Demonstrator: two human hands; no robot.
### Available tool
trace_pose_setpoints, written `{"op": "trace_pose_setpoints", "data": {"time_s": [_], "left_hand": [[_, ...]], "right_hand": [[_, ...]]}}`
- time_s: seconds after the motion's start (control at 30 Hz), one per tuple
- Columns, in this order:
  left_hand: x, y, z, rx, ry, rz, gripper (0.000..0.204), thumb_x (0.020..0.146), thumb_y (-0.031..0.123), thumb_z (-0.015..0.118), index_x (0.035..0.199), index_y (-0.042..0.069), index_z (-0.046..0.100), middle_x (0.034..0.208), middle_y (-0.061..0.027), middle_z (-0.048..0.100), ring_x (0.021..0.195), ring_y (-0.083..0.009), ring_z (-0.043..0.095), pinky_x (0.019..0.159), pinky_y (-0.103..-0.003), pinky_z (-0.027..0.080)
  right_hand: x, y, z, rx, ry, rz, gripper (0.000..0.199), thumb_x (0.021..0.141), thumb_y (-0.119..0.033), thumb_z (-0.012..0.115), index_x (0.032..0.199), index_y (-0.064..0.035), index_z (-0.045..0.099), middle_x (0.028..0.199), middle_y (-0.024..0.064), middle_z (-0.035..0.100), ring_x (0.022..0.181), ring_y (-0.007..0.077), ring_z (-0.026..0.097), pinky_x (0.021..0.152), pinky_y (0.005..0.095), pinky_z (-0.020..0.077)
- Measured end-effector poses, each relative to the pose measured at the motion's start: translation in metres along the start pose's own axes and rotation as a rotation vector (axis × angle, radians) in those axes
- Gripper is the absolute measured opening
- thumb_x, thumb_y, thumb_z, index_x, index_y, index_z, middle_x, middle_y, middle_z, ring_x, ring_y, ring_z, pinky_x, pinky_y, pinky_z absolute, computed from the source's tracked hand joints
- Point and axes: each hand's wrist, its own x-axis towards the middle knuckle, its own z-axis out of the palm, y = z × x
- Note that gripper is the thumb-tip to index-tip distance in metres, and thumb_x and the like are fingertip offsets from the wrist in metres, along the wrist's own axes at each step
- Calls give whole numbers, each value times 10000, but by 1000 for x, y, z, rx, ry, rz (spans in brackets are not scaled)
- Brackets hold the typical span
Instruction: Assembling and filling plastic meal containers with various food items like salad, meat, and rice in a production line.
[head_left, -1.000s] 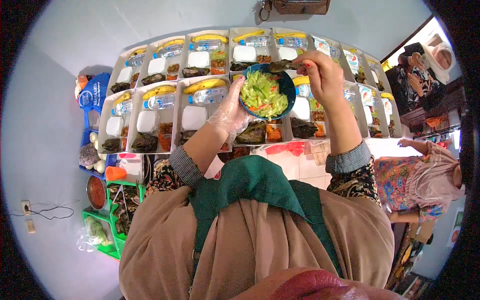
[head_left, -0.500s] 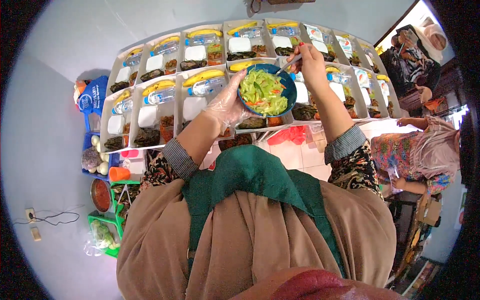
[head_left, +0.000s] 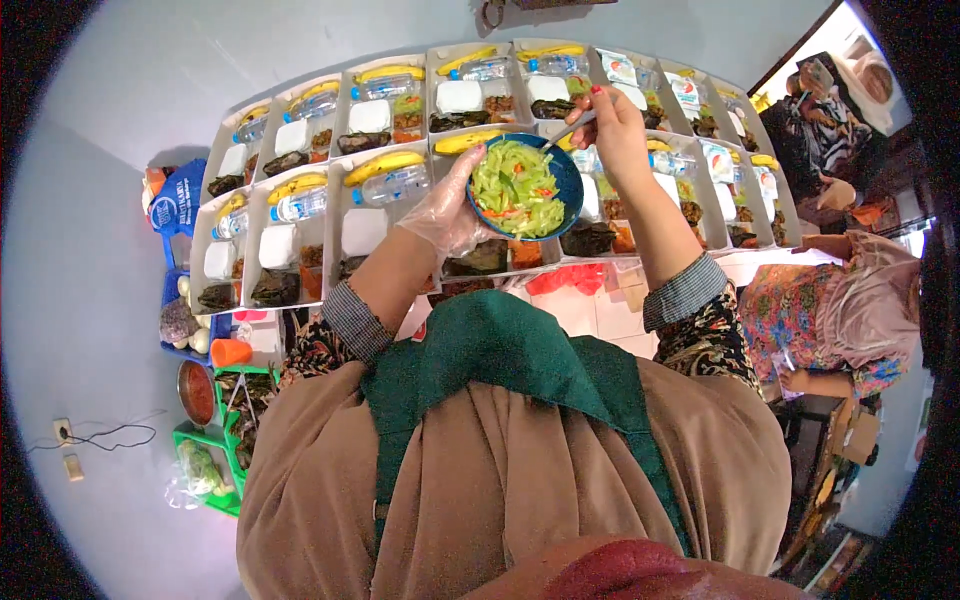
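Observation:
My left hand (head_left: 452, 212), in a clear plastic glove, grips the left rim of a blue bowl (head_left: 571, 204). Chopped pale-green vegetables with orange shreds (head_left: 516, 190) fill much of the bowl. Bare and closed, my right hand (head_left: 612, 128) holds the grey handle of a spoon (head_left: 566, 131), whose lower end dips into the bowl at its upper right; its tip is hidden. Beneath the bowl stand open white meal boxes (head_left: 338, 228) in two rows. In them lie bananas (head_left: 386, 166), water bottles (head_left: 393, 186), white lidded tubs (head_left: 366, 230) and dark leaf-wrapped parcels (head_left: 476, 258).
Left of the boxes are a blue bag (head_left: 178, 203), a blue crate (head_left: 172, 292), an orange cup (head_left: 231, 352) and a pot of red sauce (head_left: 197, 392). Green crates (head_left: 226, 437) stand below. A person in a patterned top (head_left: 790, 312) is at the right, another (head_left: 822, 125) farther back.
The boxes have shifted slightly left and down in the picture. Both hands keep hold of the bowl and spoon, with the bowl slightly farther left. The spoon stays at the bowl's upper right.

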Motion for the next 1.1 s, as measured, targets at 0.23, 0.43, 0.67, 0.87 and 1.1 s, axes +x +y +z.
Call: {"op": "trace_pose_setpoints", "data": {"time_s": [0.23,0.43,0.67,0.87,1.1], "left_hand": [[34,0,18,-37,-51,126,540,934,484,351,1306,100,425,1289,-106,497,1184,-272,485,991,-474,396],[59,2,25,-122,-10,143,524,924,482,395,1285,106,446,1282,-100,504,1186,-259,480,1002,-490,370],[81,1,24,-175,78,363,507,922,450,428,1282,94,408,1284,-132,483,1157,-288,503,958,-506,423],[85,-18,25,-205,141,402,550,925,496,347,1273,78,422,1229,-127,529,1118,-264,535,925,-430,458],[41,-41,30,21,153,356,645,904,567,308,1367,119,339,1334,-129,448,1198,-268,476,975,-432,417]], "right_hand": [[32,-7,-37,25,71,-36,235,983,-216,363,910,-17,464,737,127,621,497,136,557,460,242,443],[59,-8,-56,100,66,-70,224,965,-238,431,884,-41,500,735,112,626,492,113,538,460,224,428],[70,-25,-61,-99,53,-157,245,962,-230,429,877,-13,506,715,90,618,487,123,565,444,231,442],[39,-8,-43,-305,-63,-221,209,963,-165,409,940,20,506,703,87,612,508,106,579,455,226,468],[-37,28,-56,-136,-157,-469,132,939,-152,461,904,-37,513,753,96,632,523,189,620,509,265,507]]}}
